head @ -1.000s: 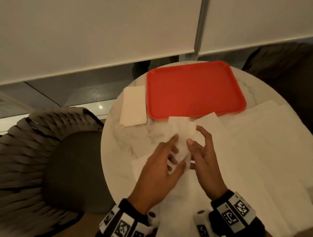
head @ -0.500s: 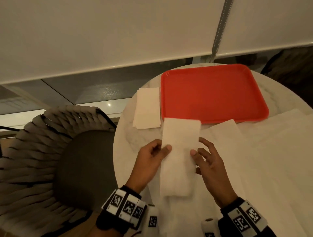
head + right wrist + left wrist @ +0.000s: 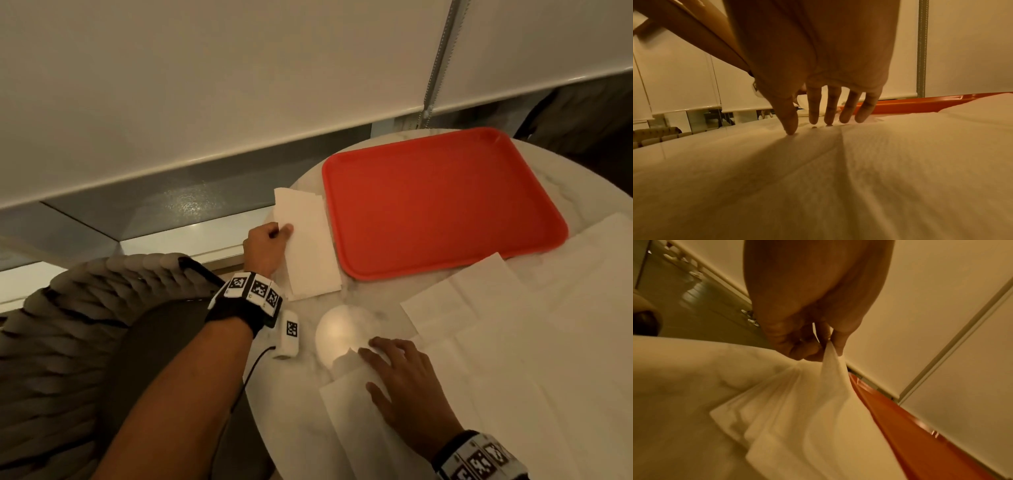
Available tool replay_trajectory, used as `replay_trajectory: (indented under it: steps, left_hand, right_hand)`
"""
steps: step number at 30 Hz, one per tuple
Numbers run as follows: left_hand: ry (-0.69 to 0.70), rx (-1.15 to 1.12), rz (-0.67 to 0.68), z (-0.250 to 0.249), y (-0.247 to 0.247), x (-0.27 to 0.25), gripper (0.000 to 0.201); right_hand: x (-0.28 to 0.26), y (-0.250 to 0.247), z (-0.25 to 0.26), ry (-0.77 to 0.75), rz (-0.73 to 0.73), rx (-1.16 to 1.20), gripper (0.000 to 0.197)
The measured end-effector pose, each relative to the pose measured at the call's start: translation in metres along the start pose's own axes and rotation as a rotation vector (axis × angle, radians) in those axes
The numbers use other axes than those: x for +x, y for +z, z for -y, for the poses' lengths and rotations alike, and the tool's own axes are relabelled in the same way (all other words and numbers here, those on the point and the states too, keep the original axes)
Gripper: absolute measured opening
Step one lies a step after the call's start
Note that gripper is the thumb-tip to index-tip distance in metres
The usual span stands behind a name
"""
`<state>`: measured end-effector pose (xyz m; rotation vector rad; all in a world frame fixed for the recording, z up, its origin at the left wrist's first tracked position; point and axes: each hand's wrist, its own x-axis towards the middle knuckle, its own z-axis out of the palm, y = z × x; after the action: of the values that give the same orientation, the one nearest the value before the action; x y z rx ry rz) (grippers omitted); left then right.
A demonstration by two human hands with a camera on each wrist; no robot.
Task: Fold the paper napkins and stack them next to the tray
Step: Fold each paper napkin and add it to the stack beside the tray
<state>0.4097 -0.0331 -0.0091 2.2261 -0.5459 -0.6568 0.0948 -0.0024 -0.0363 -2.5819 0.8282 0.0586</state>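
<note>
One folded napkin (image 3: 310, 240) pinched by left fingers (image 3: 286, 229), beside tray (image 3: 442, 202)

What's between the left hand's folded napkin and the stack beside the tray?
Nothing visible. The left hand pinches the folded napkin directly over the stack left of the red tray; its near end looks already down on the stack. The right hand rests open on an unfolded napkin, well clear.

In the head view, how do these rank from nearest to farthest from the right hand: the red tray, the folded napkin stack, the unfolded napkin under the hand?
1. Unfolded napkin: directly under the right hand, touched by its fingers.
2. Folded napkin stack: up and left, beside the tray, where the left hand pinches the top napkin.
3. Red tray: far side of the table; its near edge rivals the stack.
</note>
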Motion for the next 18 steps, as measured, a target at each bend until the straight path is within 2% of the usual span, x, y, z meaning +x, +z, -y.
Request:
replay_trajectory:
  steps: [4, 8, 12, 14, 16, 18]
  left_hand:
    - [0.0, 0.16, -0.048, 0.009, 0.009, 0.013, 0.04]
    - [-0.019, 0.215, -0.116, 0.018, 0.007, 0.012, 0.058]
    - [0.036, 0.063, -0.186, 0.013, -0.007, -0.018, 0.039]
    - [0.103, 0.031, -0.124, 0.012, -0.012, -0.051, 0.029]
    - [0.143, -0.001, 0.015, 0.017, -0.014, -0.093, 0.025]
    - [0.121, -0.067, 0.212, 0.023, -0.013, -0.14, 0.035]
  right_hand:
    - [0.006, -0.001, 0.005, 0.031, -0.018, -0.021, 0.057]
    - [0.009, -0.001, 0.006, 0.016, -0.05, -0.047, 0.039]
    - [0.014, 0.0, 0.006, 0.007, -0.032, -0.04, 0.023]
    - [0.013, -0.003, 0.005, -0.006, -0.033, 0.011, 0.016]
    - [0.01, -0.008, 0.001, -0.024, -0.075, 0.115, 0.008]
    - [0.005, -0.015, -0.001, -0.024, -0.116, 0.25, 0.014]
